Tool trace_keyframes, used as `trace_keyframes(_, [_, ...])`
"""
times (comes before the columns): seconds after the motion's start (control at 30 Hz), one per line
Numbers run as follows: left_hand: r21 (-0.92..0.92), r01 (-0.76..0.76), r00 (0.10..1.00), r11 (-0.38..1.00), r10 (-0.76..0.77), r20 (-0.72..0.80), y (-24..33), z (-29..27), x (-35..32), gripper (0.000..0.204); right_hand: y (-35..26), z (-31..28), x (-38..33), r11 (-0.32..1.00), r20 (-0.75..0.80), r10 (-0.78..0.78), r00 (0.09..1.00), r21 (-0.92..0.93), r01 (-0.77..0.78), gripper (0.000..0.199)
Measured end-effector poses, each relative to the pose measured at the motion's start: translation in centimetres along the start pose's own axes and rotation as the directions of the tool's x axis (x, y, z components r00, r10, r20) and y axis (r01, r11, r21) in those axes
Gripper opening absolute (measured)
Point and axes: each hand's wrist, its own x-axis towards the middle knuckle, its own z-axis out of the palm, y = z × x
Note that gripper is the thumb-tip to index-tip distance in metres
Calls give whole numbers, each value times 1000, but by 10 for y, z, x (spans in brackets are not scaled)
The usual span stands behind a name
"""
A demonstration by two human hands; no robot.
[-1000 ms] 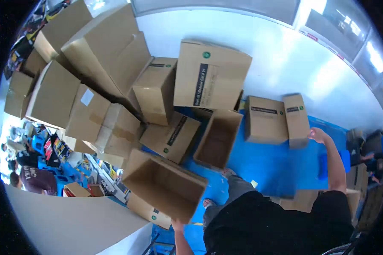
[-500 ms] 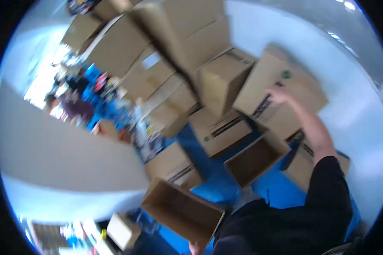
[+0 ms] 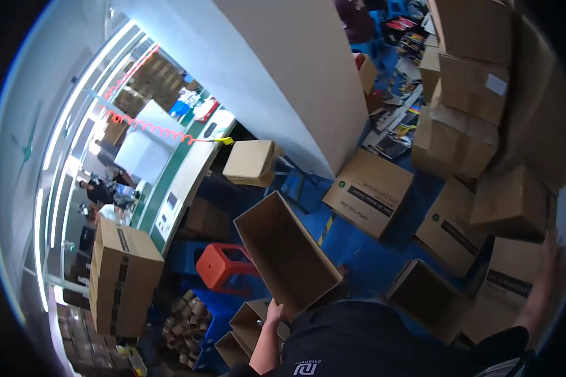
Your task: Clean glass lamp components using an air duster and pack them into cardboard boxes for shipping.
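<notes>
My left hand (image 3: 275, 311) is closed round the near edge of an open cardboard box (image 3: 285, 251). The box tilts with its mouth toward me and shows a bare brown inside. At the right rim of the view my right hand (image 3: 551, 254) is smeared by motion, so its fingers are unclear. It is nearest to a closed carton (image 3: 508, 276) with a dark printed band; whether it touches that carton I cannot tell. Another open box (image 3: 426, 295) stands on the floor between my body and the cartons.
Closed cartons (image 3: 368, 191) stand on the blue floor, with more stacked at the far right. A red stool (image 3: 225, 267), a small box (image 3: 250, 162) and a green-edged workbench (image 3: 163, 201) are at left. A pale pillar (image 3: 283, 69) rises ahead. People work beyond the bench.
The view has swung left, bringing the workbench and stool into sight. My right hand was against a closed carton and is now blurred at the right rim. My left hand still holds the open box.
</notes>
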Motion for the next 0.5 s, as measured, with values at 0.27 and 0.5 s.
trace_keyframes(0.27, [150,-156,961,976,185,-203,-5,-33,12,29,164,137,-10,903,-526,-29,850,351,248,37])
trace_keyframes(0.5, [280,-205,803,938,325,-500,-31,-172,45,18,155,5,-14,902,-513,-67,856,335,271,28])
